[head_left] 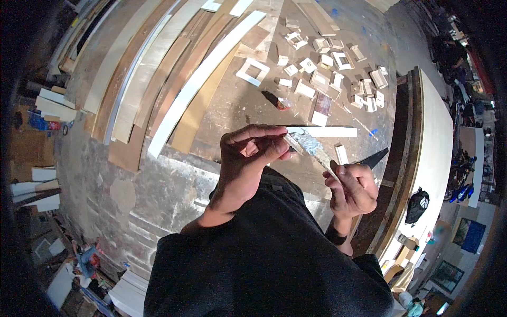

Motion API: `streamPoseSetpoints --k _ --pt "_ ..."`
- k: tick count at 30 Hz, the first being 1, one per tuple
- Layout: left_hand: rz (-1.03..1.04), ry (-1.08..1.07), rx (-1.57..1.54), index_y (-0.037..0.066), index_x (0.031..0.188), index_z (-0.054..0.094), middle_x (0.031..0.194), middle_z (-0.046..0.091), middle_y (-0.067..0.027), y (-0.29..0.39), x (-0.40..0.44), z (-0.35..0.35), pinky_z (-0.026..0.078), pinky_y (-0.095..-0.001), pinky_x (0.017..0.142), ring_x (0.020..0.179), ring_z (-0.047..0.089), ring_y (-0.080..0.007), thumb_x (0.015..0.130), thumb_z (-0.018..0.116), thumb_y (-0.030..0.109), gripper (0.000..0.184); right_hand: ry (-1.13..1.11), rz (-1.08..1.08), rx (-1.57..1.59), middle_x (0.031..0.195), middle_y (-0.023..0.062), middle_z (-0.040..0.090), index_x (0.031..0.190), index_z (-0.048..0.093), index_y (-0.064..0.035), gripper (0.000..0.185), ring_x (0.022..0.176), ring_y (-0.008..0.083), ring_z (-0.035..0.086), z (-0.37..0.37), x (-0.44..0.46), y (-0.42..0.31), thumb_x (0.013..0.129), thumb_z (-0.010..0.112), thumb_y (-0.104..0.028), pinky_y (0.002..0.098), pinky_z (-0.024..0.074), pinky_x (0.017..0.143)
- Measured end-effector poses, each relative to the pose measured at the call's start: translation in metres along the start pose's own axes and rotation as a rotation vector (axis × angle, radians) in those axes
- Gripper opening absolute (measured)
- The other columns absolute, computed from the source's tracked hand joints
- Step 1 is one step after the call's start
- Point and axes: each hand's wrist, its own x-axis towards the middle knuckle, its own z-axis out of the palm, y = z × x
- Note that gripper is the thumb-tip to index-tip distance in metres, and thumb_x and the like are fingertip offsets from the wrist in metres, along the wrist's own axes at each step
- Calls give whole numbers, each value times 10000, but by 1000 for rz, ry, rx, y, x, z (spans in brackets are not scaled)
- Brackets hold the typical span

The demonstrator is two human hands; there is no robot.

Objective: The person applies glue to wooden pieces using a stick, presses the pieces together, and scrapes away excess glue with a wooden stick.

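Pinched between the fingertips of my left hand (249,158) is a small pale wooden piece (293,142). My right hand (355,191) grips a thin stick (328,165), its far end pointing toward the left hand. Whitish-blue paste-like stuff (307,141) lies where the stick meets the wooden piece; I cannot tell which of them carries it. A white strip (332,132) lies on the worktable just beyond both hands. Beside the right hand are a small wooden block (341,154) and a black pointed object (372,158).
Many small wooden blocks and frames (319,79) are scattered over the far right of the worktable (227,113). A small red-and-white container (283,104) stands nearer. Long boards (195,79) cover the left. At right is a pale-topped bench (430,142) bearing a black cap (418,206).
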Motion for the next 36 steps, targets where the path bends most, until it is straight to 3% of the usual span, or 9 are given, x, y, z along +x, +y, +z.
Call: streamPoseSetpoints --k 6,12,21,27,31,36 --pt "-2 -4 -32 -21 1087 696 967 718 -126 2 0 -1 607 -290 770 840 698 -161 874 700 -28 213 -46 -76 -94 759 92 652 922 743 14 308 629 162 618 0 -1 -1 688 877 -135 241 483 518" --pt "-12 4 -49 -16 1090 699 996 716 -126 2 -1 -3 607 -286 770 860 698 -160 876 702 -23 214 53 -22 -43 760 85 649 934 749 6 307 615 156 596 1 -5 -4 697 873 -144 240 466 516" --pt "-38 18 -31 -4 1100 701 990 718 -112 3 -2 -7 603 -285 778 854 693 -148 878 688 -40 226 -52 -22 -41 772 92 659 931 748 9 316 630 158 614 0 -3 -5 685 875 -144 237 466 520" --pt "-41 7 -44 -1 1100 703 976 720 -109 6 -3 -8 600 -278 775 845 690 -143 881 684 -39 224 5 76 100 796 116 675 976 744 3 315 632 161 636 1 -7 -1 684 853 -47 245 489 549" --pt "-41 22 -31 -5 1093 704 959 721 -109 9 -4 -6 595 -272 761 838 692 -146 880 687 -37 216 20 95 124 795 121 673 980 744 10 317 624 157 645 6 -1 -5 687 852 -49 236 490 549" --pt "-26 20 4 -10 1081 706 957 724 -116 12 -2 -10 593 -272 752 826 696 -149 879 697 -26 203 -42 111 146 798 120 671 990 745 18 255 610 150 648 0 0 -2 742 804 -3 229 485 540"
